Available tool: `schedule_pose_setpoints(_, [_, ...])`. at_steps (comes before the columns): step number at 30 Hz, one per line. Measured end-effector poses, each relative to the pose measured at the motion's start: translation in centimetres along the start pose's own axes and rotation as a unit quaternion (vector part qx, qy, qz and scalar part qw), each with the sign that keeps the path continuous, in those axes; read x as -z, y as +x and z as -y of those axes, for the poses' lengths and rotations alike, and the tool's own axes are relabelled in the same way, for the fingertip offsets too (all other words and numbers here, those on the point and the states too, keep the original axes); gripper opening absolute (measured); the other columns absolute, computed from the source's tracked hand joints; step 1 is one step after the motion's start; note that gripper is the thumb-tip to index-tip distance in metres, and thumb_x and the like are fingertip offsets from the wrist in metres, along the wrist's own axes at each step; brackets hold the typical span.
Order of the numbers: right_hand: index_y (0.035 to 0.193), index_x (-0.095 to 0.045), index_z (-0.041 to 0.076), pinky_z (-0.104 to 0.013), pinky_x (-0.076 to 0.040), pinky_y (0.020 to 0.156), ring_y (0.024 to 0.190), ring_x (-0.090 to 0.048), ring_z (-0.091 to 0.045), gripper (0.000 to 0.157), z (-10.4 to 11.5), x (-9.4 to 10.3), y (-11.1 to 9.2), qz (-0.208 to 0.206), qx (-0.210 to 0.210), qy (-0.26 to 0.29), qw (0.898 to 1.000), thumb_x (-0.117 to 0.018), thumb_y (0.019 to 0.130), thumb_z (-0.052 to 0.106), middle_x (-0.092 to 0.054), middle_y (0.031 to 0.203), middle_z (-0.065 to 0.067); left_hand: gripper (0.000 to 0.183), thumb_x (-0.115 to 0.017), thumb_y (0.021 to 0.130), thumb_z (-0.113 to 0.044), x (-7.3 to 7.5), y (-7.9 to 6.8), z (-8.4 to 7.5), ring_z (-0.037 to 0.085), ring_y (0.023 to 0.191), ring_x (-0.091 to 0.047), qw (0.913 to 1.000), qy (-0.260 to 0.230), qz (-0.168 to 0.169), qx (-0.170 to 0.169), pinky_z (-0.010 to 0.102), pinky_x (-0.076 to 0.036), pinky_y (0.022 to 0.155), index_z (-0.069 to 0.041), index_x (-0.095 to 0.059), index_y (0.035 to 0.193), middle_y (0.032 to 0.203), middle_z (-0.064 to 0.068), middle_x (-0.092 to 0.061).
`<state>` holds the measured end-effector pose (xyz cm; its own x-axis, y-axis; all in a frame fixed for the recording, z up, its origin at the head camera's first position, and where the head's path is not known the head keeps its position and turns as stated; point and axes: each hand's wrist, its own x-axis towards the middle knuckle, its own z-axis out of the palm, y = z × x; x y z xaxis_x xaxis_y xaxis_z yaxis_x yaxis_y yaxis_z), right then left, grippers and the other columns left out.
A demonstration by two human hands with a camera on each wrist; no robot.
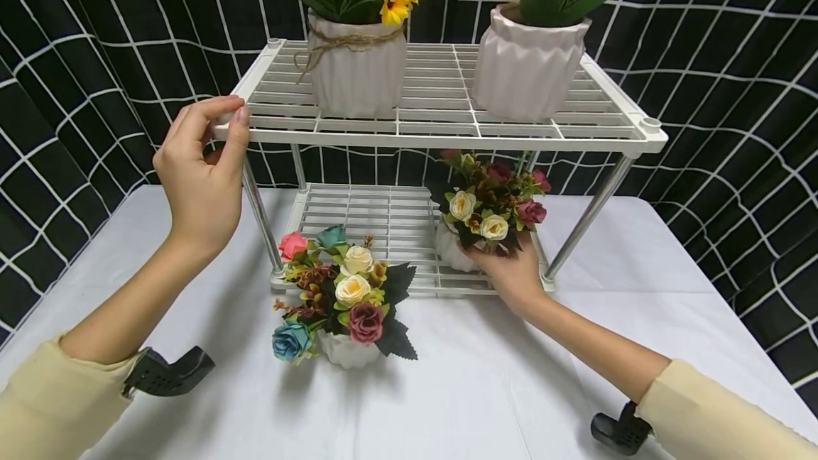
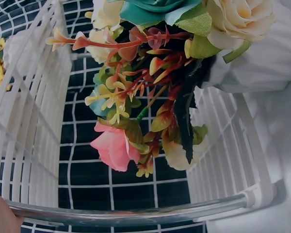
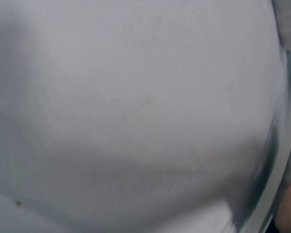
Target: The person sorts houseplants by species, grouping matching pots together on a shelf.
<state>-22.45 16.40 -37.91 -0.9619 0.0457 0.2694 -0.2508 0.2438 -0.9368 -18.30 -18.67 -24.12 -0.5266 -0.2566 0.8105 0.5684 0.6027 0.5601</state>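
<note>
A white two-tier wire shelf (image 1: 447, 140) stands on the table. My left hand (image 1: 207, 169) grips the front left corner of its upper tier between thumb and fingers. On the right of the lower tier, my right hand (image 1: 519, 274) holds a small potted arrangement of artificial roses (image 1: 495, 222) by its white pot (image 1: 452, 247); some of the fingers are hidden behind the flowers. A second rose arrangement (image 1: 351, 289), with pink, blue, cream and mauve blooms, sits on the table before the shelf's left side. Its pink rose (image 2: 115, 149) shows close up in the left wrist view.
Two white pots of artificial sunflowers (image 1: 358, 66) stand on the upper tier. Metal posts (image 1: 591, 215) hold up the corners. A white cloth (image 1: 447, 375) covers the table, and a black curtain (image 1: 70, 69) with a white grid hangs behind. Mostly cloth (image 3: 136, 97) fills the right wrist view.
</note>
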Motion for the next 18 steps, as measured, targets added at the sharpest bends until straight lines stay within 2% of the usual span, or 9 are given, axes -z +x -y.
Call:
schedule_pose_setpoints(5, [0.156, -0.041, -0.001, -0.043, -0.039, 0.124, 0.146, -0.046, -0.029, 0.08, 0.7, 1.1, -0.1, 0.033, -0.006, -0.019, 0.999, -0.081, 0.086, 0.0, -0.05, 0.156, -0.018, 0.031, -0.063, 0.107, -0.019, 0.1, -0.1, -0.2, -0.007, 0.094, -0.054, 1.0, -0.004, 0.004, -0.001, 0.009, -0.045, 0.067, 0.006, -0.072, 0.122, 0.12, 0.022, -0.069])
schedule_pose_setpoints(10, [0.161, -0.033, 0.0, -0.051, -0.035, 0.126, 0.151, -0.041, -0.038, 0.085, 2.2, 2.4, -1.1, 0.092, -0.052, -0.069, 0.992, -0.081, 0.092, 0.015, -0.043, 0.16, -0.022, 0.032, -0.063, 0.108, -0.02, 0.3, 0.0, -0.2, -0.008, 0.091, -0.053, 0.9999, 0.001, 0.01, -0.008, 0.01, -0.044, 0.066, 0.006, -0.071, 0.123, 0.121, 0.023, -0.069])
schedule_pose_setpoints(13, [0.164, -0.026, -0.001, -0.056, -0.033, 0.126, 0.152, -0.036, -0.044, 0.094, 3.2, 3.2, -1.8, 0.125, -0.071, -0.13, 0.981, -0.081, 0.093, 0.026, -0.036, 0.165, -0.026, 0.032, -0.063, 0.107, -0.02, 0.4, 0.1, 0.0, -0.008, 0.089, -0.051, 0.9998, 0.005, 0.013, -0.014, 0.011, -0.042, 0.065, 0.007, -0.072, 0.122, 0.12, 0.024, -0.069])
schedule_pose_setpoints(15, [0.164, -0.022, -0.004, -0.059, -0.035, 0.124, 0.151, -0.036, -0.048, 0.098, 3.9, 3.7, -2.3, 0.145, -0.08, -0.18, 0.969, -0.08, 0.094, 0.034, -0.034, 0.165, -0.03, 0.031, -0.064, 0.107, -0.02, 0.4, 0.2, 0.1, -0.008, 0.089, -0.051, 0.9997, 0.008, 0.016, -0.019, 0.009, -0.042, 0.066, 0.007, -0.072, 0.121, 0.119, 0.024, -0.069])
schedule_pose_setpoints(18, [0.163, -0.024, -0.006, -0.063, -0.041, 0.118, 0.146, -0.041, -0.053, 0.099, 5.0, 4.5, -2.9, 0.164, -0.081, -0.238, 0.954, -0.076, 0.096, 0.043, -0.037, 0.162, -0.033, 0.03, -0.066, 0.106, -0.018, 0.5, 0.5, 0.5, -0.011, 0.092, -0.051, 0.9991, 0.017, 0.023, -0.031, 0.007, -0.044, 0.068, 0.007, -0.072, 0.119, 0.118, 0.024, -0.07])
